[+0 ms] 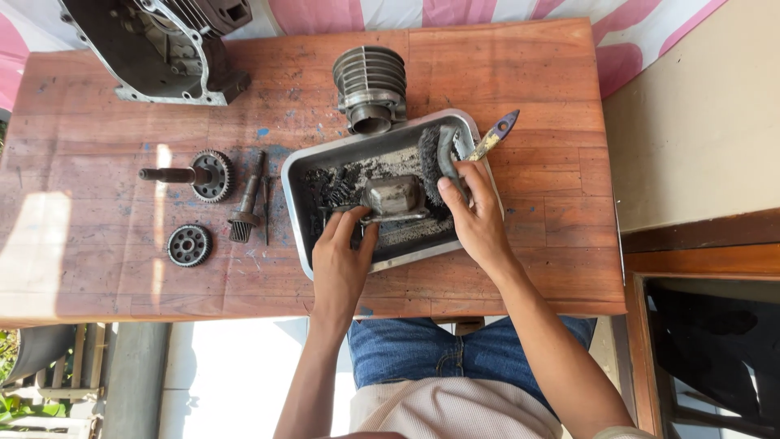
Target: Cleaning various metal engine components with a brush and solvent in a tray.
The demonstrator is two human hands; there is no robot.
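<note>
A dirty metal tray (302,167) lies on a wooden table (536,97). Inside it sits a small grey metal engine part (395,197) amid dark grime. My left hand (341,256) grips the near left side of that part, fingers reaching into the tray. My right hand (475,215) holds a wire brush (435,162) with dark bristles, its bristles against the right side of the part. A paintbrush (496,136) with a blue-and-yellow handle rests on the tray's far right corner.
A finned engine cylinder (370,85) stands just behind the tray. A large engine casing (162,49) sits at the far left corner. Left of the tray lie a geared shaft (195,175), a round gear (188,245), a small pinion shaft (246,203) and a thin pin.
</note>
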